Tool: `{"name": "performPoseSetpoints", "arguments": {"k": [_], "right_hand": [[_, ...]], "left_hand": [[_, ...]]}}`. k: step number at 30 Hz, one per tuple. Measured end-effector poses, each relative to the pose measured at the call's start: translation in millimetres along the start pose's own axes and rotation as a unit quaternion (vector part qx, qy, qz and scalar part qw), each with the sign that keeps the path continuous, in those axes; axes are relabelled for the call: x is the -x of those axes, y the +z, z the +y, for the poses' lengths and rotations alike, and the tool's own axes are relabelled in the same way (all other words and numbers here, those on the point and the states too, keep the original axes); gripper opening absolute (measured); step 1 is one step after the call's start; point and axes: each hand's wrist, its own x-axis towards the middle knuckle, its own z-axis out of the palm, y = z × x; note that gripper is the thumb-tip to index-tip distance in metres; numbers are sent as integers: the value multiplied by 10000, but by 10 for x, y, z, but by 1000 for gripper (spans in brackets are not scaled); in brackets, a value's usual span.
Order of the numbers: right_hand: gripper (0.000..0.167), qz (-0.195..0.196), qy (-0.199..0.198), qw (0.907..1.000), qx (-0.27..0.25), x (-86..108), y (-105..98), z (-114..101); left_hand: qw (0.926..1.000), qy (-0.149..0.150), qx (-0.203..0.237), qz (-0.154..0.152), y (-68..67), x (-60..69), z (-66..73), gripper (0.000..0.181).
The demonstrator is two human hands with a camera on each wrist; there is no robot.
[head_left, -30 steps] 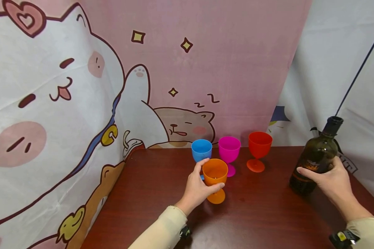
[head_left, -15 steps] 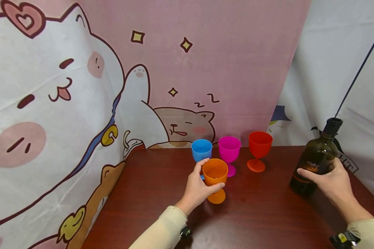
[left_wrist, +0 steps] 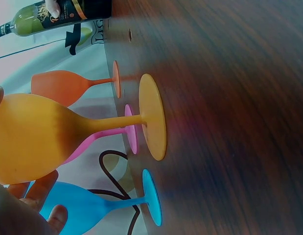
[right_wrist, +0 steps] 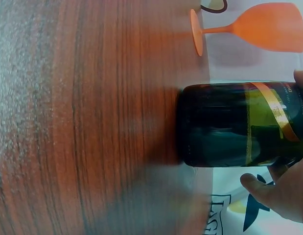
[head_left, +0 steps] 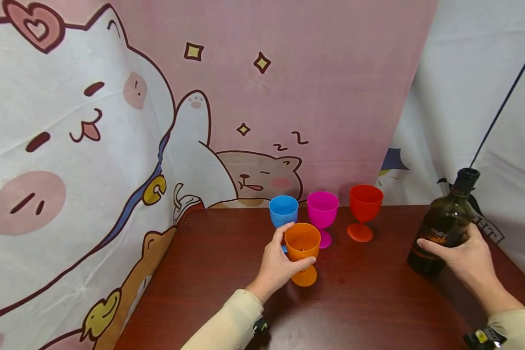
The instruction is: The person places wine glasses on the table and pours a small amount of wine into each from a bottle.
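In the head view my left hand [head_left: 277, 265] holds an orange plastic goblet [head_left: 304, 243] by its bowl, thumb in front and fingers at the left side. The goblet is upright, its foot at the tabletop. Just behind it are a blue goblet [head_left: 283, 211], partly covered by the hand, and a magenta goblet [head_left: 322, 209]. A red goblet [head_left: 365, 203] stands farther right. At the right, my right hand [head_left: 472, 255] grips a dark green wine bottle [head_left: 442, 223] round its body. The bottle leans slightly, neck to the right; its base [right_wrist: 210, 127] is at or just above the table.
The brown wooden table [head_left: 358, 311] ends at a pink cartoon-printed cloth [head_left: 332, 97] at the back. A white cloth [head_left: 477, 97] hangs behind the bottle on the right. Another part of the print, a large white cat [head_left: 92, 160], borders the left side.
The bottle's neck has come down a little and slightly left in the head view. My left hand and the orange goblet have kept their place.
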Motion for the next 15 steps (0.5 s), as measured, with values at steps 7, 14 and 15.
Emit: {"name": "performPoseSetpoints", "arguments": {"k": [7, 14, 15], "right_hand": [[94, -19, 2, 10000, 75, 20, 12, 6], [98, 34, -73, 9999, 95, 56, 30, 9], [99, 25, -81, 9999, 78, 57, 32, 9]], "left_hand": [[10000, -20, 8, -1, 7, 3, 2, 90], [10000, -56, -6, -8, 8, 2, 3, 90], [10000, -74, 0, -8, 7, 3, 2, 90]]}}
